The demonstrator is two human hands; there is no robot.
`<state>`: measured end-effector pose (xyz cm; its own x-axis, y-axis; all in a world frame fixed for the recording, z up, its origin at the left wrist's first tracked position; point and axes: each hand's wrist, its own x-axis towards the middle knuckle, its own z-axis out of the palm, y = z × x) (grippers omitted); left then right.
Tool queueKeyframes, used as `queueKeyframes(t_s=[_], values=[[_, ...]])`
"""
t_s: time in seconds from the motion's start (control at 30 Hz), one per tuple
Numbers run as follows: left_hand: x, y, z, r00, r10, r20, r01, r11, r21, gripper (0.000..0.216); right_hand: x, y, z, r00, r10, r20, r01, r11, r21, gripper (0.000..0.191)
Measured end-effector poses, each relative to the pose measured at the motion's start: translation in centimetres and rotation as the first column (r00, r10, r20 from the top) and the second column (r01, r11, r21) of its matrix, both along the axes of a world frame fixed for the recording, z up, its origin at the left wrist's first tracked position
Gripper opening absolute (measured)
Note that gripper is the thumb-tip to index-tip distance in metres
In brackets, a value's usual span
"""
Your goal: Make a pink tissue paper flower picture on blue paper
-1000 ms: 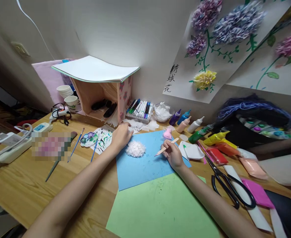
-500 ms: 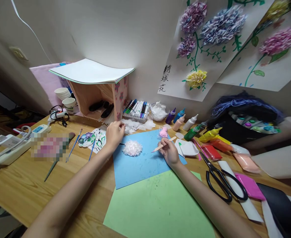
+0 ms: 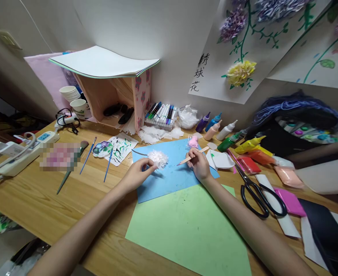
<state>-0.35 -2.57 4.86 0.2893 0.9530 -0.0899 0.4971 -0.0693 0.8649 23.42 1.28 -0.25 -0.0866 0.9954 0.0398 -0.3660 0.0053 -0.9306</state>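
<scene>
My left hand (image 3: 140,174) pinches the near edge of a fluffy white paper flower (image 3: 157,158) between thumb and fingers. A thin dark stem (image 3: 138,153) sticks out from the flower to the left, and a shadow lies below the bloom on the blue sheet (image 3: 148,193). Held in my closed right hand (image 3: 200,165) is a flat wooden stick (image 3: 182,162), its pinkish tip pointing left toward the flower. Just behind the right hand sits a pink lump of clay (image 3: 193,142) on clear wrapping.
Paint bottles (image 3: 225,131), a box of markers (image 3: 162,115) and torn white tissue (image 3: 154,134) line the back. Black-handled scissors (image 3: 252,188) and clay packs (image 3: 248,165) lie right. Paintbrushes (image 3: 108,165) and a paint-smeared paper (image 3: 124,149) lie left. A green sheet (image 3: 186,226) is in front.
My left hand has come back toward me from the tissue and taken hold of the white flower's near edge. My right hand still holds the wooden stick. The camera view has shifted.
</scene>
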Motion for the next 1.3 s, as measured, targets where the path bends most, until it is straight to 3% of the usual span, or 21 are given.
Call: queueKeyframes(t_s=[0.2,0.37,0.5,0.6,0.7,0.8,0.9,1.0,1.13,1.3], values=[[-0.2,-0.2,-0.4,0.963,-0.204,0.175,0.232,0.96,-0.16,0.031,-0.2,-0.2,0.5,0.999,0.014,0.036,-0.015,1.0,0.023,0.026],[-0.1,-0.8,-0.4,0.973,-0.192,0.125,0.21,0.965,-0.155,0.029,-0.2,-0.3,0.6,0.998,0.019,0.052,-0.021,0.999,0.038,0.027],[0.4,0.5,2.0,0.983,-0.174,0.052,0.178,0.981,-0.074,0.026,-0.1,-0.3,0.2,0.997,-0.038,0.071,0.035,0.999,0.04,0.029],[2.1,4.6,4.3,0.991,-0.134,0.012,0.132,0.985,0.113,0.026,-0.1,-0.4,-0.2,0.991,-0.104,0.083,0.101,0.994,0.041,0.03],[5.2,11.0,6.0,0.998,0.003,-0.06,0.018,0.936,0.35,0.025,-0.2,-0.2,-0.5,0.99,-0.123,0.069,0.121,0.992,0.035,0.032],[9.1,17.1,6.8,0.967,0.186,-0.172,-0.094,0.894,0.438,0.024,-0.3,0.0,-0.7,0.99,-0.131,0.045,0.13,0.991,0.017,0.036],[12.4,20.5,6.3,0.96,0.174,-0.218,-0.06,0.892,0.449,0.024,-0.3,0.2,-0.7,0.992,-0.12,0.027,0.12,0.993,0.001,0.037],[13.6,20.5,5.3,0.95,0.159,-0.268,-0.014,0.881,0.474,0.025,-0.3,0.2,-0.6,0.992,-0.123,0.015,0.123,0.992,-0.014,0.036],[12.1,17.7,4.0,0.913,0.145,-0.382,0.083,0.851,0.519,0.026,-0.4,0.1,-0.5,0.995,-0.099,0.021,0.099,0.995,-0.013,0.037],[10.5,15.6,1.8,0.803,0.066,-0.592,0.246,0.869,0.43,0.009,-0.4,0.1,-0.4,0.995,-0.089,0.045,0.09,0.996,-0.008,0.036]])
